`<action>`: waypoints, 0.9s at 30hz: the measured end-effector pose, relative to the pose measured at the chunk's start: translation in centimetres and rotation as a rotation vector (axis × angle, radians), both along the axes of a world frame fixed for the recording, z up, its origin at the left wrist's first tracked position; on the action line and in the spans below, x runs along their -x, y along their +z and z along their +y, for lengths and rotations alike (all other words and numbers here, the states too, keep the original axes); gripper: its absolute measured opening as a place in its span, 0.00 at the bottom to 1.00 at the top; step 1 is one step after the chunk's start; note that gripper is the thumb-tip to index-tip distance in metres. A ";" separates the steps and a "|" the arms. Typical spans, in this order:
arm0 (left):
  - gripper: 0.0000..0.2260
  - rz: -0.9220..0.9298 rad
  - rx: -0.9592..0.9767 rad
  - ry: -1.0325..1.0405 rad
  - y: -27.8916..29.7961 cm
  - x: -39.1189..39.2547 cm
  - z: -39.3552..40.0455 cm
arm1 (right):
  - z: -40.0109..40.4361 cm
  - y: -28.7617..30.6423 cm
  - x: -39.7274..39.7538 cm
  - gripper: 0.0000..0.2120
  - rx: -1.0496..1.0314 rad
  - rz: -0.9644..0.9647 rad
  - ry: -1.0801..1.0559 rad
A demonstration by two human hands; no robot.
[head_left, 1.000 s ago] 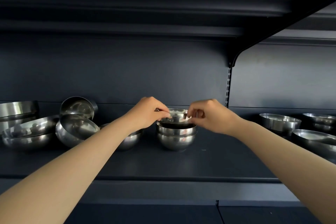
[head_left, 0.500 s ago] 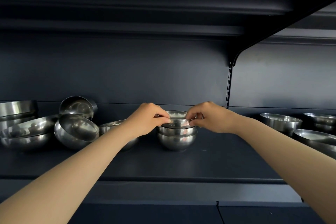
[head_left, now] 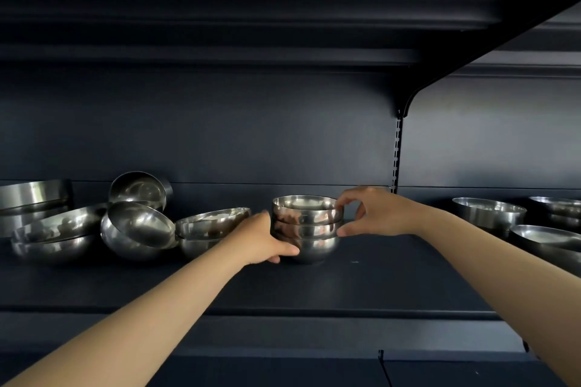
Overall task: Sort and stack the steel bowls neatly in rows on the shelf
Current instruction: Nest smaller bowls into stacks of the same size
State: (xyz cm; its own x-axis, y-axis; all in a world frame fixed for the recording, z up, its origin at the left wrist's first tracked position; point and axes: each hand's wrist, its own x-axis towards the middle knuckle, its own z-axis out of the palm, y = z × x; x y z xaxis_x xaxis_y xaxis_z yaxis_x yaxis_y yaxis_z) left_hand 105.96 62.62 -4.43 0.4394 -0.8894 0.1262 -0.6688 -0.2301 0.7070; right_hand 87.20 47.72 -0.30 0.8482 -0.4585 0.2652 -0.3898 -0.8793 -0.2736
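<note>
A stack of three small steel bowls (head_left: pixel 306 228) stands upright in the middle of the dark shelf (head_left: pixel 314 286). My left hand (head_left: pixel 262 240) grips the stack low on its left side, thumb curled round the bottom bowl. My right hand (head_left: pixel 366 214) holds the right side, fingertips on the top bowl's rim and thumb against the middle bowl. To the left lies a loose heap of steel bowls (head_left: pixel 138 229), some tipped on their sides, with wider shallow bowls (head_left: pixel 53 237) further left.
More steel bowls (head_left: pixel 489 212) sit on the shelf section at the right, beyond the upright post (head_left: pixel 396 151). A steel container (head_left: pixel 34 198) stands at the far left. The upper shelf (head_left: pixel 283 9) overhangs close above. Bare shelf surface lies in front of the stack.
The top bowl has settled into the stack. My left hand dropped from the rim to the stack's lower left side; my right hand shifted to the right side.
</note>
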 end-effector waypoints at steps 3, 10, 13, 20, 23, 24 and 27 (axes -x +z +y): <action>0.12 0.221 0.022 -0.089 -1.4 0.0 -1.0 | -0.1 -0.4 -0.3 0.18 -0.062 -0.026 0.014; 0.11 0.237 0.073 -0.134 -1.8 1.1 -3.8 | -1.1 -0.7 1.7 0.22 -0.071 -0.032 -0.049; 0.15 0.224 0.056 -0.166 -1.8 3.0 -5.7 | -2.1 -0.7 4.2 0.23 -0.079 -0.045 -0.087; 0.18 0.227 0.023 -0.250 -1.7 8.5 -9.8 | -4.4 -0.3 10.4 0.23 -0.038 -0.057 -0.203; 0.20 0.200 0.006 -0.272 -1.5 10.5 -11.1 | -5.2 -0.2 12.6 0.22 -0.023 -0.047 -0.245; 0.20 0.190 0.002 -0.283 -1.5 11.2 -11.5 | -5.4 -0.2 13.3 0.22 -0.016 -0.041 -0.262; 0.20 0.176 -0.001 -0.306 -1.4 13.0 -12.5 | -6.1 -0.2 15.2 0.23 -0.031 -0.039 -0.294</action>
State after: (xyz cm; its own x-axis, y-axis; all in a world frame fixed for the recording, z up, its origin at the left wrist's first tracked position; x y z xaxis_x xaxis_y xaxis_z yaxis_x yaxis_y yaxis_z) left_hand 93.01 50.15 -5.80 0.1670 -0.9834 0.0714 -0.5748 -0.0383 0.8174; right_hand 72.03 41.61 -0.49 0.6673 -0.6914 0.2769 -0.6154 -0.7213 -0.3178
